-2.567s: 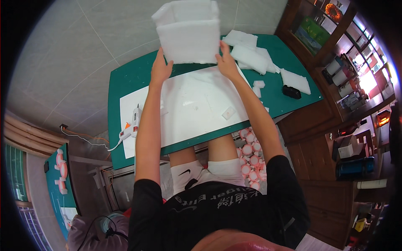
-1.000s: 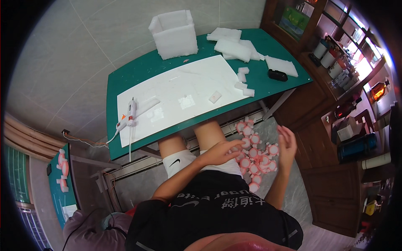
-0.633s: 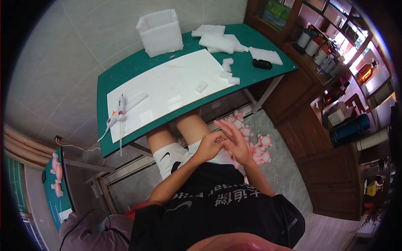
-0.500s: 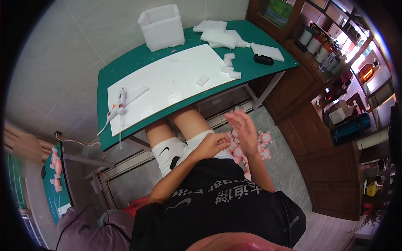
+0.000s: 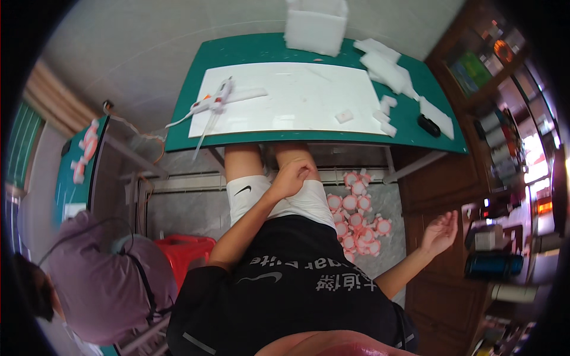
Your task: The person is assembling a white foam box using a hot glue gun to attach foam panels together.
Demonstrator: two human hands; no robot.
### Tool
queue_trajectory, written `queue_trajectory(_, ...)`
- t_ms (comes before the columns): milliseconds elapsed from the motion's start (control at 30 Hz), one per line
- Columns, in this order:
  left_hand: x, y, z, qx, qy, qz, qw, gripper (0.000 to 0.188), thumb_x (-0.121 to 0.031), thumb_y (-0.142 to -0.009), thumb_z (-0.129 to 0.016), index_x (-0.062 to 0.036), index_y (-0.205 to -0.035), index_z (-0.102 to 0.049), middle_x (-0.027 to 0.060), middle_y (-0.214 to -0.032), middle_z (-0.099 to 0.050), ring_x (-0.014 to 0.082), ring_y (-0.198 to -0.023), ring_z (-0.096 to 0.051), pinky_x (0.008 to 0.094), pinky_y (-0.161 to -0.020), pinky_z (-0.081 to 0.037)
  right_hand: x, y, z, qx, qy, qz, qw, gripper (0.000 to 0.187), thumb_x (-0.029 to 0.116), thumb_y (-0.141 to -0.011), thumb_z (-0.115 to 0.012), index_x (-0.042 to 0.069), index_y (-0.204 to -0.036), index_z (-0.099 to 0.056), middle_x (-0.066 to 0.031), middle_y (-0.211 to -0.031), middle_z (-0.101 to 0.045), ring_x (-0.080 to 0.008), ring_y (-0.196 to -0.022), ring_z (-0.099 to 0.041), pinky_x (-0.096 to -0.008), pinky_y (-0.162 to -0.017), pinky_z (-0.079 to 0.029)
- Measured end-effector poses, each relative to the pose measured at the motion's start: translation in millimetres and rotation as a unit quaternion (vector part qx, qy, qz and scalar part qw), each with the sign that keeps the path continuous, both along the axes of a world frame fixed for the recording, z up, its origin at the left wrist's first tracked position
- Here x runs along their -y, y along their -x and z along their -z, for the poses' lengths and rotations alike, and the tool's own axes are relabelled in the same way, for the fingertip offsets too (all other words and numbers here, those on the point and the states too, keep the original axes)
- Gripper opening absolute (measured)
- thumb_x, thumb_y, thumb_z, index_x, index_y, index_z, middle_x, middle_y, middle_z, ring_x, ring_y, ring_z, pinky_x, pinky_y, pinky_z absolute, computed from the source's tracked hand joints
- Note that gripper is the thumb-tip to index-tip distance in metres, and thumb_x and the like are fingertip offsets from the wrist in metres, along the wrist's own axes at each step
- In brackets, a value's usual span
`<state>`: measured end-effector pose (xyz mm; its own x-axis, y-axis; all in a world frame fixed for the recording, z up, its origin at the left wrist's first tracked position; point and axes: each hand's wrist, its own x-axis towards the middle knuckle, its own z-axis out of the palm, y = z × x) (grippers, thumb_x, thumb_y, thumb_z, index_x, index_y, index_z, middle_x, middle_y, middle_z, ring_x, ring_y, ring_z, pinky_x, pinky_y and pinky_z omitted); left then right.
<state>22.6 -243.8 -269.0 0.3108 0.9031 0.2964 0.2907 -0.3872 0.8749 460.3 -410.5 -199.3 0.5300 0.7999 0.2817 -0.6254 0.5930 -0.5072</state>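
My left hand [image 5: 292, 178] rests over the white shorts on my lap, fingers curled in with nothing visible in them. Out to the right, beside the wooden cabinet, my right hand [image 5: 440, 232] is raised with its fingers apart and holds nothing. Ahead of me a white board [image 5: 285, 80] lies on a green table [image 5: 261, 47]. A white hot glue gun [image 5: 221, 95] lies at the board's left, its glue stick [image 5: 205, 136] reaching past the table's front edge. Next to it is a flat white strip [image 5: 250, 94]. A small white foam block [image 5: 344, 116] sits toward the board's right.
A white foam box [image 5: 314, 29] stands at the back. Foam sheets [image 5: 386, 70], foam pieces [image 5: 386, 115] and a black case [image 5: 428, 126] lie right. Pink-and-white round pieces [image 5: 355, 221] cover some floor. A person in purple [image 5: 113, 267] and a red stool [image 5: 187, 252] are left.
My view has swung to the right. My right hand has moved from beside my left hand out to the right, toward the cabinet. My left hand stays at my lap.
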Motion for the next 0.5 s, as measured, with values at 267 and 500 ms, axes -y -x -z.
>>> queue_trajectory(267,8.3,52.4,-70.4,0.085,0.177,-0.049,0.979,0.011,-0.002,-0.091,-0.067,0.0022,-0.100,-0.064,0.0043,-0.080,-0.066,0.0077,-0.064,-0.064,0.0214,-0.061,-0.051,-95.3,122.9,25.0,0.216,0.323,-0.015,0.921,0.019,0.015,-0.099,-0.058,0.005,-0.115,-0.061,-0.0063,-0.101,-0.067,-0.0151,-0.086,-0.066,-0.0236,-0.067,-0.051)
queue_trajectory(500,31.7,148.8,-29.3,0.002,0.035,-0.241,0.970,0.010,-0.005,-0.088,-0.067,0.0003,-0.096,-0.067,0.0081,-0.082,-0.070,0.0141,-0.065,-0.065,0.0296,-0.060,-0.050,-150.9,155.3,48.6,0.456,0.281,-0.027,0.844,0.019,0.010,-0.100,-0.055,-0.001,-0.114,-0.062,-0.0090,-0.103,-0.068,-0.0156,-0.094,-0.066,-0.0302,-0.089,-0.052)
